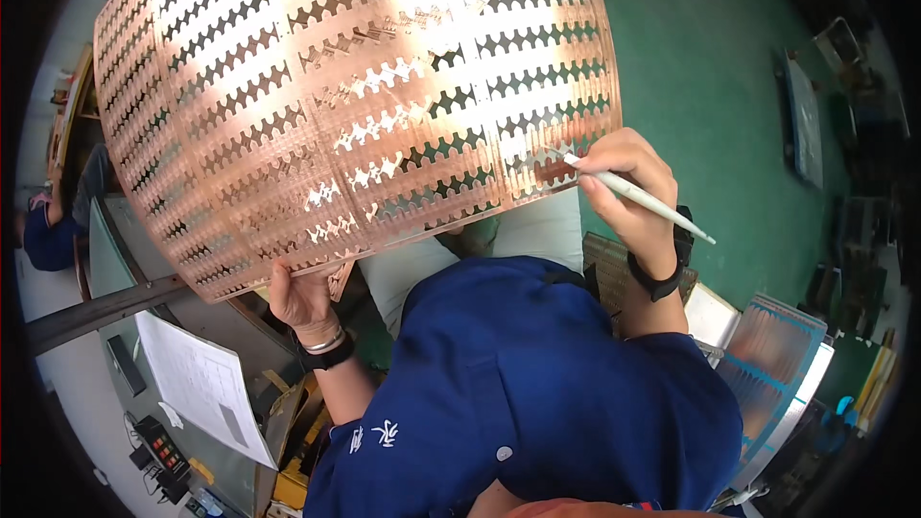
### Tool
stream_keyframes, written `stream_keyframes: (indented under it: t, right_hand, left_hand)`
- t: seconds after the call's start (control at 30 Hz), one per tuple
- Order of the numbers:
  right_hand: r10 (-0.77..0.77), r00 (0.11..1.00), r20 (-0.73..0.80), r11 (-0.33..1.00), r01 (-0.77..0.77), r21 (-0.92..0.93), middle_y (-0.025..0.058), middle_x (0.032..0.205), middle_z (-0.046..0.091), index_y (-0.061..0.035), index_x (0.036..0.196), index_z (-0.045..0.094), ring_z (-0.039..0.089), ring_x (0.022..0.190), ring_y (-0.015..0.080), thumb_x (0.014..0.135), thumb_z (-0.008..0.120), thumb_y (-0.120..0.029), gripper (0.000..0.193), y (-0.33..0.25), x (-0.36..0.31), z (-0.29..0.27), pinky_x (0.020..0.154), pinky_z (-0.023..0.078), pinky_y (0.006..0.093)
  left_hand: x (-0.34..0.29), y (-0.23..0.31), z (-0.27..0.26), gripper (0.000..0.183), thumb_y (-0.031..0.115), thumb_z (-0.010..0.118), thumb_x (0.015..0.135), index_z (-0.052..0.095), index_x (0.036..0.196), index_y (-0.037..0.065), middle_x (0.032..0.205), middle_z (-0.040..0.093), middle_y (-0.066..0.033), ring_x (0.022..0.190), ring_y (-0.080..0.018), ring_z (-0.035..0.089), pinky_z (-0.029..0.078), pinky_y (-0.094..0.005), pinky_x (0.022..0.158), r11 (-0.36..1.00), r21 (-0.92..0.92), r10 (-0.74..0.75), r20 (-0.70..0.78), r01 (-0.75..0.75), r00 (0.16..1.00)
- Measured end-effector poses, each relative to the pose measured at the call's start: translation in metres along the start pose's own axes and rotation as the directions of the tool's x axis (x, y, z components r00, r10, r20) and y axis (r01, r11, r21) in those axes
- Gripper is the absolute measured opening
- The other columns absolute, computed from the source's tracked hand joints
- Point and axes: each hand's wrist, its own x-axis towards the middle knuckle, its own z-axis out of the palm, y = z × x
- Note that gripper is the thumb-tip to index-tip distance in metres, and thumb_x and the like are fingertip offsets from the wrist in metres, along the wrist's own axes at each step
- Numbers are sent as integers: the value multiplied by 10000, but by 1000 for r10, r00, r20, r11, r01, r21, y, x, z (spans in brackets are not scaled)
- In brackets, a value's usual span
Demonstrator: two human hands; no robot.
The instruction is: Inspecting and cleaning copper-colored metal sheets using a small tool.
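Note:
A large, shiny copper-coloured sheet (331, 105) with rows of toothed cutouts fills the upper left and middle, tilted in front of me. At its lower left edge, my left hand (305, 302) grips the rim, thumb on the face and the other fingers partly hidden behind. My right hand (628, 173) pinches a slim white pen-shaped tool (648, 200) near its front end. The tool's thin tip is at the sheet's lower right corner; whether it touches the metal I cannot tell. Some cutouts in the middle look bright, others dark or green.
At the lower left, a table holds a printed paper sheet (201, 388) and a black power strip (160, 446) with red switches. Another person (50, 235) sits at far left. A blue-taped panel (767, 364) stands to my right. The green floor (715, 67) stretches beyond.

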Motion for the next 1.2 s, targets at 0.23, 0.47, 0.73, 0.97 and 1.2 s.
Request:
stream_keyframes:
  t: [0.23,0.47,0.73,0.97,1.2]
  right_hand:
    - [-115,992,55,986,121,-118,106,791,616,-8,867,648,598,710,213,743,645,-6,124,-5,1,9,617,474,291]
    - [-155,982,112,971,172,-165,124,781,592,-7,877,581,597,693,244,726,612,-9,154,-9,0,27,613,486,310]
    - [-211,973,94,945,228,-234,136,771,587,-2,868,557,599,662,274,626,624,41,255,-11,3,38,595,499,325]
    - [-229,969,93,907,247,-341,135,770,565,2,846,535,588,672,277,613,623,45,252,-15,7,44,593,494,333]
    - [-207,977,57,901,213,-377,127,776,551,2,851,520,586,697,279,612,618,47,263,-15,7,48,614,495,330]
  left_hand:
    - [-8,8,-7,443,128,460,905,347,1318,15,1289,454,-196,1151,-372,481,444,-618,862,998,54,50,-92,-46,994]
    - [-10,14,-4,481,129,472,903,309,1340,11,1305,430,-210,1147,-368,486,466,-565,866,992,113,68,-79,-59,994]
    - [-12,16,7,539,128,486,893,253,1362,2,1334,407,-191,1213,-329,431,374,-548,974,983,155,114,-81,-100,990]
    - [-13,17,17,576,132,504,874,241,1372,10,1336,414,-165,1218,-308,429,329,-525,1016,974,215,86,-89,-66,992]
    - [-15,9,23,446,159,428,917,353,1314,-30,1317,431,-187,1178,-332,465,437,-527,919,927,323,233,-105,-188,967]
